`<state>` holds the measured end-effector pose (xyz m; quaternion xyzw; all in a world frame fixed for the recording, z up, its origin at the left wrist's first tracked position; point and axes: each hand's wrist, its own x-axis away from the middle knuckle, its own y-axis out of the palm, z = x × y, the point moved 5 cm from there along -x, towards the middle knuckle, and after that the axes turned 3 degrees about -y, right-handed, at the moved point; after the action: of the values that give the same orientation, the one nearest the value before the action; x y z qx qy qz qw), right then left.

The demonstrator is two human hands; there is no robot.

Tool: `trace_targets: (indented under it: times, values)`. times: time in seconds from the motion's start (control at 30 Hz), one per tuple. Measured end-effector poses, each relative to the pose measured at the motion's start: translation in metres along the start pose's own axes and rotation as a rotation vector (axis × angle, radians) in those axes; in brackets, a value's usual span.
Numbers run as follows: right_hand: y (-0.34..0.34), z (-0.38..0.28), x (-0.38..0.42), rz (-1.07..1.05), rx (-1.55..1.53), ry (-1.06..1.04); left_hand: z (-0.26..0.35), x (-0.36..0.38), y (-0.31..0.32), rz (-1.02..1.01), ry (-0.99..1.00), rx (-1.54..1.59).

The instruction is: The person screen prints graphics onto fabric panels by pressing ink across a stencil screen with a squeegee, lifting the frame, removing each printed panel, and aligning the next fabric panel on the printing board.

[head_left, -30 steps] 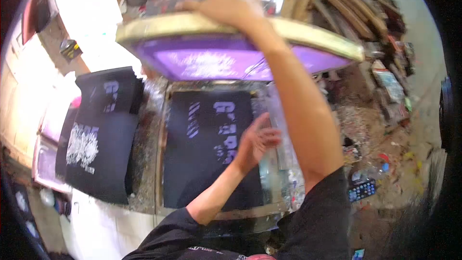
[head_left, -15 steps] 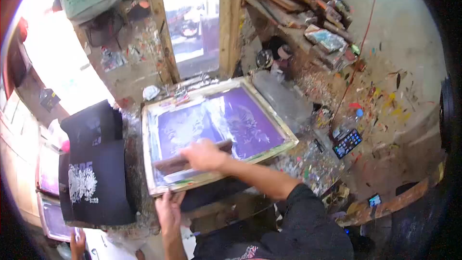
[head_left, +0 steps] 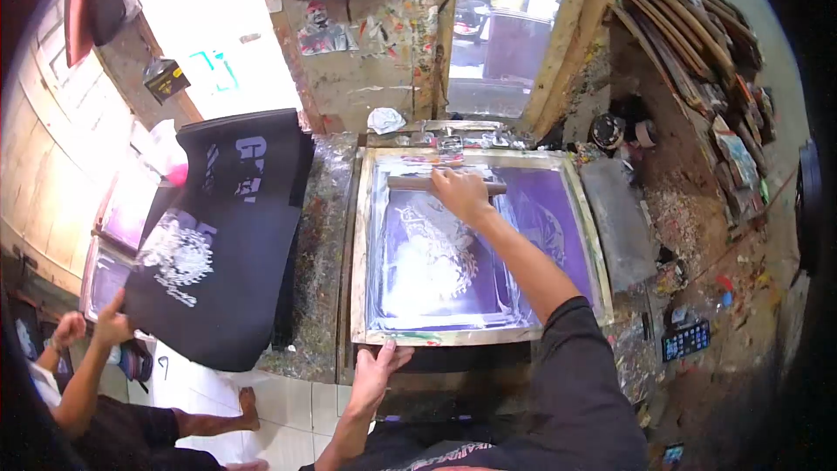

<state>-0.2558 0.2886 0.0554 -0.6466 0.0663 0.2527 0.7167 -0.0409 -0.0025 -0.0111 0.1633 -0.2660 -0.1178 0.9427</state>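
Observation:
A silk-screen frame (head_left: pixel 596 244) with a pale wooden border and purple mesh lies on the bench in front of me. White ink and a printed-looking pattern show on its mesh (head_left: pixel 436 253). My right hand (head_left: pixel 462 194) is closed over a wooden-handled squeegee (head_left: pixel 410 183), which lies across the far end of the mesh. At the near edge of the frame, my left hand (head_left: pixel 377 372) grips the wood, thumb on the rim and fingers partly hidden beneath. Dark cloth shows under the frame's near side.
To the left, a co-worker's hand (head_left: pixel 112 321) holds the edge of a black cloth (head_left: pixel 235 288) with white print. A crumpled white wad (head_left: pixel 384 120) sits behind the frame. A grey sheet (head_left: pixel 617 222) and a phone (head_left: pixel 687 341) lie to the right. Boards (head_left: pixel 689 30) lean far right.
My right hand has moved the squeegee from the near end of the mesh to the far end. My view has shifted left. The co-worker's hand now lifts the black cloth's near edge.

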Motion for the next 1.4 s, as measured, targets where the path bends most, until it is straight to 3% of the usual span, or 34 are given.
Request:
trace_targets:
  times: [0.07, 0.13, 0.2, 0.3, 0.33, 0.4, 0.5, 0.63, 0.7, 0.73, 0.77, 0.83, 0.87, 0.97, 1.03, 1.1, 1.2, 1.27, 1.4]
  values:
    - [0.008, -0.007, 0.011, 0.100, -0.029, 0.006, -0.005, -0.003, -0.011, 0.000, -0.108, -0.056]
    - [-0.008, -0.021, 0.027, -0.144, -0.132, 0.021, -0.011, -0.004, -0.010, -0.003, -0.210, -0.122]
    - [-0.039, -0.033, 0.030, -0.567, -0.326, -0.059, -0.014, -0.009, -0.011, 0.020, -0.204, -0.076]
    - [-0.024, -0.025, 0.024, -0.619, -0.492, -0.086, -0.017, -0.009, -0.015, -0.034, -0.256, -0.135]
    - [-0.025, -0.014, 0.008, -0.418, -0.442, -0.066, -0.018, -0.012, -0.017, -0.022, -0.250, -0.130]
    - [0.009, 0.011, -0.035, -0.258, -0.162, 0.011, -0.025, -0.010, -0.021, -0.022, -0.309, -0.129]
    - [0.036, 0.036, -0.076, -0.010, -0.144, 0.001, -0.013, -0.005, -0.016, -0.010, -0.336, -0.163]
    - [0.008, -0.006, -0.059, -0.193, -0.201, -0.060, -0.012, -0.004, -0.015, -0.011, -0.328, -0.178]
    - [0.005, -0.038, -0.014, -0.479, -0.239, -0.123, -0.014, -0.004, -0.017, -0.041, -0.335, -0.161]
    - [-0.020, -0.063, 0.013, -0.417, -0.145, -0.298, -0.013, -0.004, -0.015, -0.029, -0.319, -0.139]
    - [-0.051, -0.082, 0.038, -0.051, -0.173, -0.385, -0.010, -0.004, -0.009, -0.055, -0.312, -0.143]
    - [-0.055, -0.094, 0.058, -0.242, -0.402, -0.485, -0.001, -0.002, -0.010, 0.046, -0.302, -0.205]
    - [-0.057, -0.086, 0.053, -0.221, -0.384, -0.486, 0.000, -0.004, -0.013, 0.038, -0.277, -0.213]
    - [-0.030, -0.038, 0.009, -0.450, -0.302, -0.289, -0.016, -0.007, -0.020, -0.068, -0.313, -0.208]
    - [0.010, 0.017, -0.029, -0.086, -0.269, -0.129, -0.010, -0.007, -0.013, -0.050, -0.278, -0.180]
    - [0.017, 0.055, -0.059, -0.055, -0.142, 0.050, -0.005, -0.004, -0.009, -0.007, -0.260, -0.150]
    - [0.010, 0.035, -0.042, -0.202, -0.104, 0.177, -0.004, -0.003, -0.013, -0.037, -0.287, -0.193]
    - [-0.004, 0.000, -0.007, -0.242, -0.073, 0.154, -0.013, -0.007, -0.017, -0.109, -0.300, -0.176]
    - [-0.050, -0.079, 0.089, -0.212, -0.047, 0.032, -0.002, -0.005, -0.011, -0.032, -0.300, -0.171]
